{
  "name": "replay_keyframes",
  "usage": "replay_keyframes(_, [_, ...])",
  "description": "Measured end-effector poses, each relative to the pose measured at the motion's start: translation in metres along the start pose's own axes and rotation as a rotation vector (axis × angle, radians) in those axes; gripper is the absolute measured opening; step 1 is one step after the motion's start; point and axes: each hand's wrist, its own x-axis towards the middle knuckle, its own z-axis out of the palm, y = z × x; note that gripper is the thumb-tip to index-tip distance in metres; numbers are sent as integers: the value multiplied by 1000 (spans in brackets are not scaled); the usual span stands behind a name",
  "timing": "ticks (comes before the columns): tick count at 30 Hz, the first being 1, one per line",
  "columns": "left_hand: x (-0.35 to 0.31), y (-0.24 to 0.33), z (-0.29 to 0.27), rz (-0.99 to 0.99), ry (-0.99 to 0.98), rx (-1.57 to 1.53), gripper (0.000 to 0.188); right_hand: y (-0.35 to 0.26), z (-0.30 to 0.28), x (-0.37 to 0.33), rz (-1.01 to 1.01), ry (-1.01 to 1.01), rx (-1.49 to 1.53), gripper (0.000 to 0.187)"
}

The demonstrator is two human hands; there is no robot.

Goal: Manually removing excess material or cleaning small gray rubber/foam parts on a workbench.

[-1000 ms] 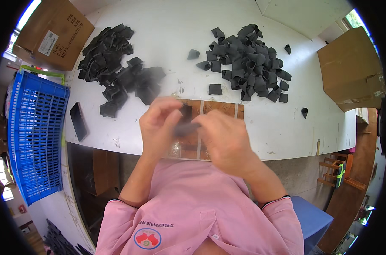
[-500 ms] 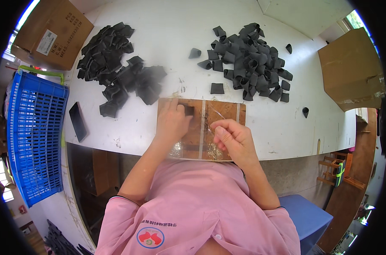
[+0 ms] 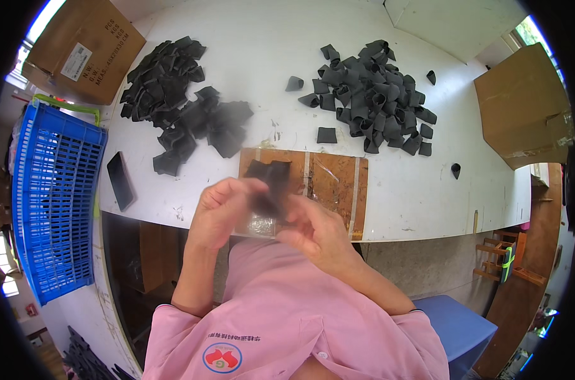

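Note:
My left hand (image 3: pixel 223 212) and my right hand (image 3: pixel 319 229) are raised near the front edge of the table, with a black piece of fabric (image 3: pixel 268 189) between them. The left fingers pinch its left side. On the other side the right thumb and fingers close on its lower right part, smeared by motion. Beneath them lies a brown board (image 3: pixel 338 190) crossed by pale tape strips. Beyond the board at left is a pile of flat black pieces (image 3: pixel 164 85); at right, a pile of folded, looped black pieces (image 3: pixel 370 95).
A dark phone (image 3: pixel 119 180) lies at the table's left edge, beside a blue plastic basket (image 3: pixel 59 202). Cardboard boxes stand at the far left (image 3: pixel 88 47) and the right (image 3: pixel 522 107). A few loose pieces lie around the right pile. A blue stool (image 3: pixel 455 329) is at lower right.
My left hand has lifted off the board and drawn back toward me. My right hand has moved left and down to meet it. The black fabric piece is now held up between both hands.

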Motion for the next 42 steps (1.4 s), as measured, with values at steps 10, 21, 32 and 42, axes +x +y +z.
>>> replay_keyframes(10, [-23,-1,52,105,210,165,9,10,8,4,-379,340,-308,18])
replay_keyframes(21, [-19,-4,64,-83,238,197,6,11,5,1,-476,346,-573,19])
replay_keyframes(32, [-19,2,61,337,52,693,9,6,-9,4,-353,166,-51,19])
replay_keyframes(42, [-13,2,75,-84,312,-190,14,19,8,20,-538,470,-405,16])
